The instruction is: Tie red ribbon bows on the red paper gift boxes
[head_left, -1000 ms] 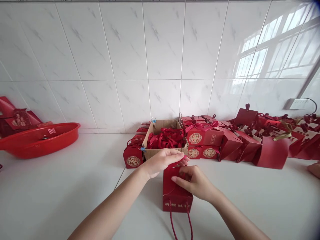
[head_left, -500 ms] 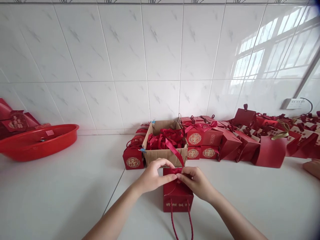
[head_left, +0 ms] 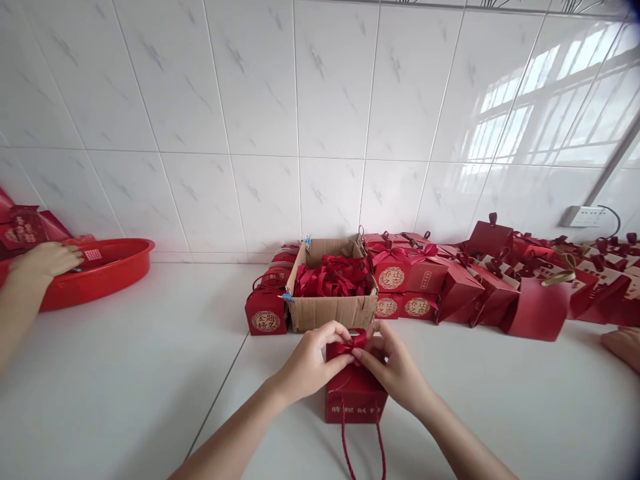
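A small red gift box [head_left: 356,393] stands on the white table in front of me, its twisted red cord handle [head_left: 345,443] hanging down toward me. On top of it sits a red ribbon bow [head_left: 358,342]. My left hand [head_left: 320,360] pinches the bow's left side between thumb and fingers. From the right, my right hand [head_left: 393,365] is closed on the bow, its thumb at the knot. The fingers partly cover the ribbon.
Behind the gift box is a cardboard box [head_left: 333,312] of loose red ribbons, with stacked red boxes [head_left: 265,313] beside it. More red boxes [head_left: 537,308] line the right. At left, another person's hand [head_left: 53,259] reaches over a red basin [head_left: 115,277]; another hand [head_left: 623,345] shows at the right edge.
The ribbon end that stretched up to the cardboard box is now down at the bow. Another person's hand has appeared over the basin. The view has shifted slightly.
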`<move>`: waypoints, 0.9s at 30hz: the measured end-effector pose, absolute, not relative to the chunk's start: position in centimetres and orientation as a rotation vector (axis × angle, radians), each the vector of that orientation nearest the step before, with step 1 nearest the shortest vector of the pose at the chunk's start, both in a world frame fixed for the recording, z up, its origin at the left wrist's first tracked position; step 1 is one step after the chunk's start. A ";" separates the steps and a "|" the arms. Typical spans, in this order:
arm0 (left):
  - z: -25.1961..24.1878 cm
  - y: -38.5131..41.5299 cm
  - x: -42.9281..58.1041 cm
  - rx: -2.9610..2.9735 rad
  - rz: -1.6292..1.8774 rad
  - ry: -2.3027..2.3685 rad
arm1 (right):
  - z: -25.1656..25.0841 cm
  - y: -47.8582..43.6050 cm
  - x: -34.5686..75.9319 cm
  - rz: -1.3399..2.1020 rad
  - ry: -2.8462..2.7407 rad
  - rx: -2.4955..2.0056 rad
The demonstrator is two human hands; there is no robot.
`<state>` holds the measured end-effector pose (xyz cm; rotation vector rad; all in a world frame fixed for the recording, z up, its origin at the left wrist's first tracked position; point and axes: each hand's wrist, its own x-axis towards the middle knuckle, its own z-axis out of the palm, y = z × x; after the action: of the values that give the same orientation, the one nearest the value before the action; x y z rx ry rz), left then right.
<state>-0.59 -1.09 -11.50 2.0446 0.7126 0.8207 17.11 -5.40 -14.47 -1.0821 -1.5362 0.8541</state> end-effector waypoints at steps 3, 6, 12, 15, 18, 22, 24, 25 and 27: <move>-11.7 -1.2 -0.4 2.093 0.856 0.738 | -14.7 -5.4 17.0 0.870 -1.456 -1.060; -11.7 -1.2 -0.4 2.142 0.888 0.728 | -14.6 -5.5 16.9 0.791 -1.508 -1.101; -12.1 -0.9 -0.6 2.158 0.911 0.749 | -13.9 -6.1 16.9 0.562 -1.632 -1.237; -12.2 -0.8 -0.5 2.157 0.924 0.770 | -13.7 -6.4 16.9 0.481 -1.689 -1.255; -12.4 -0.8 -0.5 2.185 0.929 0.784 | -13.9 -6.3 17.0 0.451 -1.691 -1.256; -12.9 -0.4 -0.4 2.426 1.058 0.847 | -14.3 -6.1 17.0 0.425 -1.684 -1.283; -13.2 -0.1 -0.3 2.581 1.131 0.837 | -14.5 -6.0 17.0 0.372 -1.662 -1.324; -13.3 0.0 -0.3 2.625 1.149 0.816 | -14.6 -5.9 17.0 0.359 -1.645 -1.348; -13.6 0.3 -0.3 2.628 1.157 0.777 | -14.6 -5.7 17.2 0.409 -1.607 -1.381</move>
<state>-0.33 0.27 -13.57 2.6276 0.7769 1.1572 17.16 -5.69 -14.60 -1.3812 -1.6068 0.4095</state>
